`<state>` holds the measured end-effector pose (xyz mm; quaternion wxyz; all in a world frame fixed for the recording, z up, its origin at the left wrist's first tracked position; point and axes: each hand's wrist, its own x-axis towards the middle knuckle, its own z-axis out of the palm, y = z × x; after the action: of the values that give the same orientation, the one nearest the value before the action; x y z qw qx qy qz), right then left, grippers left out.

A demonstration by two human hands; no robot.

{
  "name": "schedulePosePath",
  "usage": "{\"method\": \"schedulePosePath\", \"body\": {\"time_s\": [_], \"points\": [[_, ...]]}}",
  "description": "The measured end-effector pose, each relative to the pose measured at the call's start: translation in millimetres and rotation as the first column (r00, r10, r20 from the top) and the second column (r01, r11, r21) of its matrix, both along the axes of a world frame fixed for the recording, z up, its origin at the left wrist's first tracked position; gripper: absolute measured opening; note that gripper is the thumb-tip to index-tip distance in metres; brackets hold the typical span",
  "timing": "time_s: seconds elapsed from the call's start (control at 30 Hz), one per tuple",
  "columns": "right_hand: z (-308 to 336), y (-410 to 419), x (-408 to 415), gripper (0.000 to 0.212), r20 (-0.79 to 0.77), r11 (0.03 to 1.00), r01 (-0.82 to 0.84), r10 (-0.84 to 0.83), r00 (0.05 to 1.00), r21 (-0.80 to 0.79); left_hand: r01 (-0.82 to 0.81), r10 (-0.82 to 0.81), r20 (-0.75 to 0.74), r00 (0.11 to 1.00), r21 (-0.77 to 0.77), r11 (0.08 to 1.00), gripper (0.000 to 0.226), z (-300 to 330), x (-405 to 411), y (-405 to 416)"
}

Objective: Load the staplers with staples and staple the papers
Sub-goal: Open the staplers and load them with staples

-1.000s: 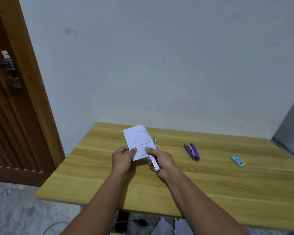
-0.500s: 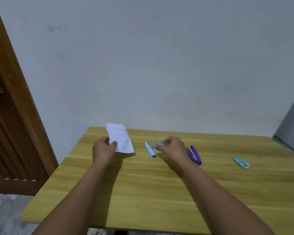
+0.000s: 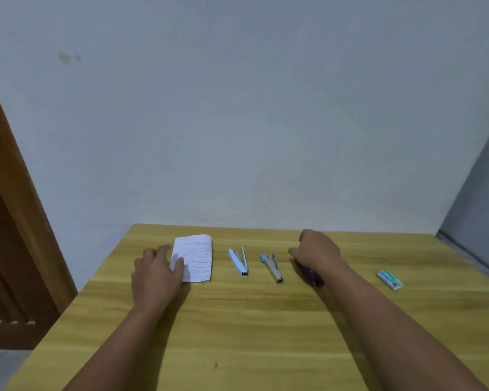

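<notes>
Folded papers (image 3: 195, 258) lie flat at far left of wooden table (image 3: 237, 334), left hand (image 3: 157, 273) resting on near-left corner, fingers loosely spread. Light-blue stapler (image 3: 239, 262) and grey stapler (image 3: 272, 267) lie apart, mid-table. Right hand (image 3: 318, 251) over purple stapler (image 3: 311, 273), fingers curled; grip cannot be told. Staple box (image 3: 389, 279) far right. Pale wall (image 3: 237, 108) behind; brown door (image 3: 6, 221) at left.

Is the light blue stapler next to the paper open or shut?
Open: the light blue stapler lies with its two arms spread in a V on the table.
</notes>
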<state>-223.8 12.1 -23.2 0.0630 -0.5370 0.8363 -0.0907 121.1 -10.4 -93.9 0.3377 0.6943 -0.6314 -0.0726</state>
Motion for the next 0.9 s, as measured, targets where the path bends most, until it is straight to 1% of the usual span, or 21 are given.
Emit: {"method": "schedulePosePath", "body": {"time_s": [0.07,0.13,0.17,0.23,0.3,0.33,0.37,0.43,0.47,0.5,0.53,0.6,0.7,0.73,0.83,0.87,0.9], "points": [[-2.7,11.2,-13.0,0.028,0.023,0.99,-0.002,-0.001,1.0,0.144,0.054,-0.059,-0.049,0.997,-0.093,0.994,0.042,3.7,-8.7,9.0],[-9.3,18.4,-21.2,0.029,0.083,0.985,-0.017,0.003,0.997,0.173,0.136,-0.149,-0.074,0.986,-0.155,0.978,0.037,11.3,-23.7,21.7],[-11.9,21.8,-23.6,0.035,0.111,0.989,-0.017,0.0,0.994,0.149,0.188,-0.207,-0.089,0.974,-0.183,0.965,0.035,14.0,-32.5,28.5],[-11.9,29.4,-25.3,0.059,0.187,1.0,0.002,-0.007,0.982,0.025,0.285,-0.322,-0.144,0.936,-0.231,0.93,0.031,18.4,-50.4,42.0],[-9.9,40.4,-18.7,0.077,0.289,0.987,-0.014,0.06,0.955,-0.159,0.377,-0.421,-0.277,0.864,-0.199,0.905,0.03,24.1,-67.5,56.7],[-7.9,47.0,-10.6,0.08,0.36,0.969,-0.036,0.124,0.925,-0.243,0.425,-0.448,-0.362,0.817,-0.146,0.893,0.03,29.2,-75.4,63.2],[-5.2,55.6,1.1,0.078,0.446,0.948,-0.057,0.2,0.872,-0.313,0.475,-0.453,-0.457,0.765,-0.074,0.877,0.031,35.1,-83.4,69.2],[-4.4,71.8,28.9,0.058,0.587,0.9,-0.109,0.363,0.724,-0.423,0.563,-0.393,-0.672,0.628,0.044,0.825,0.034,43.0,-99.6,81.3],[-7.2,78.9,42.5,0.047,0.623,0.878,-0.134,0.427,0.656,-0.46,0.592,-0.341,-0.761,0.551,0.069,0.803,0.034,44.7,-105.9,87.3],[-12.1,86.5,56.9,0.042,0.647,0.862,-0.152,0.469,0.601,-0.484,0.593,-0.307,-0.803,0.511,0.071,0.802,0.032,45.3,-109.2,92.6],[-18.4,92.1,68.3,0.04,0.679,0.857,-0.147,0.486,0.55,-0.494,0.578,-0.299,-0.81,0.504,0.059,0.814,0.028,44.7,-110.9,95.6],[-32.3,99.2,82.8,0.035,0.769,0.87,-0.075,0.469,0.434,-0.488,0.567,-0.317,-0.803,0.505,0.032,0.823,0.022,40.9,-107.6,99.8],[-45.9,103.0,86.2,0.023,0.884,0.903,0.027,0.412,0.222,-0.428,0.601,-0.339,-0.787,0.515,0.049,0.798,0.02,37.2,-96.0,103.1],[-49.2,103.1,86.0,0.02,0.897,0.91,0.04,0.399,0.192,-0.414,0.611,-0.344,-0.782,0.52,0.059,0.789,0.02,34.8,-92.6,102.7],[-57.3,104.8,84.2,0.016,0.917,0.925,0.113,0.334,0.217,-0.363,0.589,-0.325,-0.782,0.532,0.066,0.806,0.019,30.9,-87.8,102.5],[-59.9,104.4,82.4,0.016,0.925,0.926,0.142,0.316,0.211,-0.349,0.57,-0.308,-0.794,0.524,0.058,0.82,0.018,30.3,-87.1,103.4],[-61.6,103.3,80.9,0.016,0.931,0.927,0.161,0.304,0.203,-0.338,0.552,-0.285,-0.82,0.496,0.045,0.833,0.017,29.9,-86.7,105.1]]}}
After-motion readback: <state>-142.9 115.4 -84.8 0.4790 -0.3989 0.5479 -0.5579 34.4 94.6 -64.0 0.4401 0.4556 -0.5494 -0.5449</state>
